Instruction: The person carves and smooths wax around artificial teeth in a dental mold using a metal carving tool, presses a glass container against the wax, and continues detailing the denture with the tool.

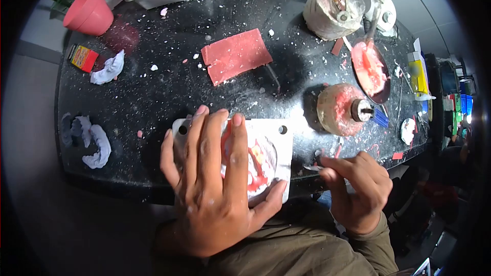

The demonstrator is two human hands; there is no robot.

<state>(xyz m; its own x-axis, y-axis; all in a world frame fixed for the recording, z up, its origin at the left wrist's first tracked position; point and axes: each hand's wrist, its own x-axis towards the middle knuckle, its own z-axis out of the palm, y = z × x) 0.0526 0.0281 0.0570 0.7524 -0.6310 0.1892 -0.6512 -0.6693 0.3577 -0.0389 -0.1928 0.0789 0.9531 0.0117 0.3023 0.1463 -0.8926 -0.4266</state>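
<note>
Fingers [238, 158] over white, pink-smeared plate [285, 161]

No legible text, label, brand, number or sign is found. The small red and yellow box [84, 58] at the left of the bench [153, 92] carries printed marks on its yellow face; these are too small and blurred to read.
</note>
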